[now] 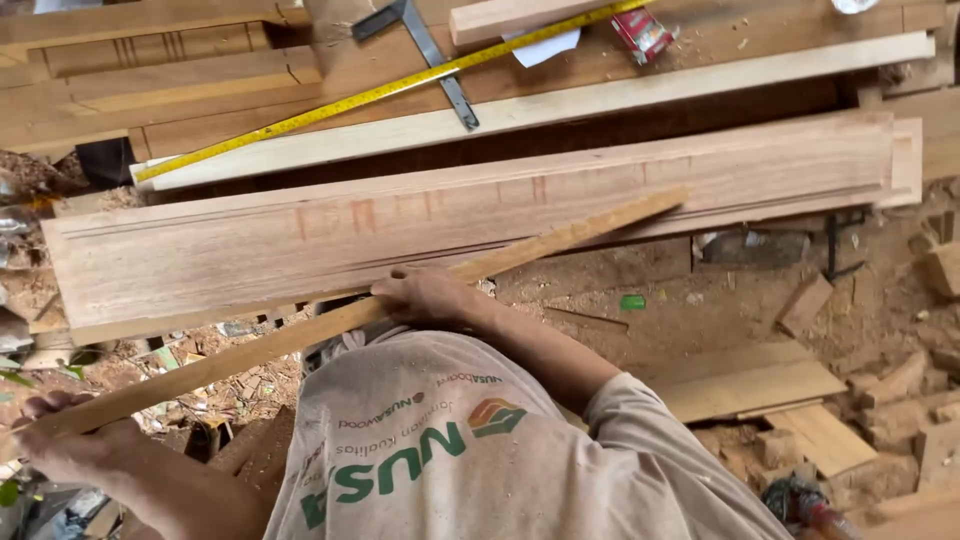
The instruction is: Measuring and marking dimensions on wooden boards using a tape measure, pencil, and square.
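Note:
A long thin wooden strip [560, 238] runs diagonally from the lower left to the upper right. Its far end lies across a wide reddish plank [250, 245] with faint red marks. My left hand [70, 445] grips the strip's near end at the lower left. My right hand [425, 295] is closed on the strip near its middle, right at the plank's front edge. My shirt fills the lower centre and hides what is beneath it.
Behind the plank lie more boards, a yellow tape measure [380, 92], a metal square [435, 55], a small red pack [640, 32] and a white paper [545, 45]. Wood offcuts [790, 400] and shavings cover the dirt floor at the right.

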